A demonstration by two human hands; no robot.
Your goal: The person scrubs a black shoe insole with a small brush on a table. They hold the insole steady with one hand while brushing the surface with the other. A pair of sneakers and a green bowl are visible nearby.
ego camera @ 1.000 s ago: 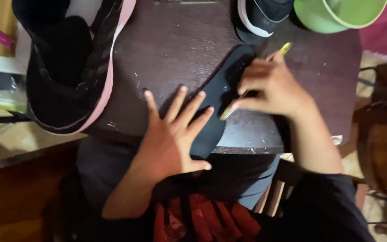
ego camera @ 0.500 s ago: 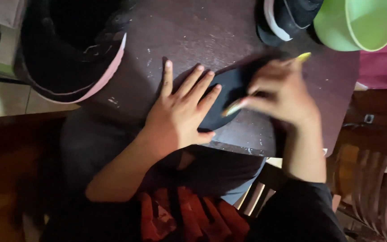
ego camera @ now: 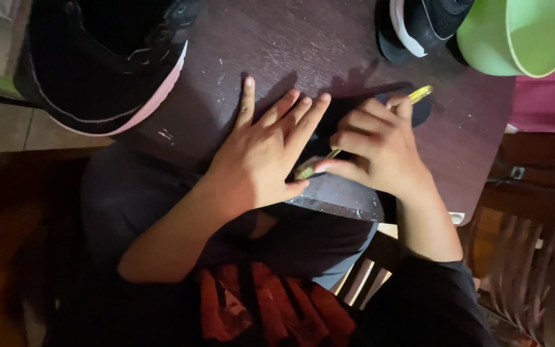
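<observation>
Black insole (ego camera: 419,109) flat on table, mostly hidden under hands; yellow pencil (ego camera: 419,95) slanted across it, tip down-left.

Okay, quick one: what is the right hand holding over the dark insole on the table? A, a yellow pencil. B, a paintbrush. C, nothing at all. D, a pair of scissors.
A: the right hand grips a yellow pencil whose tip meets the insole, while the left hand lies flat holding the insole down.

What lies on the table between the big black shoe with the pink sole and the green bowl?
Head view: bare dark table, then another black shoe with a white sole, right beside the green bowl; big black shoe sits left.
</observation>
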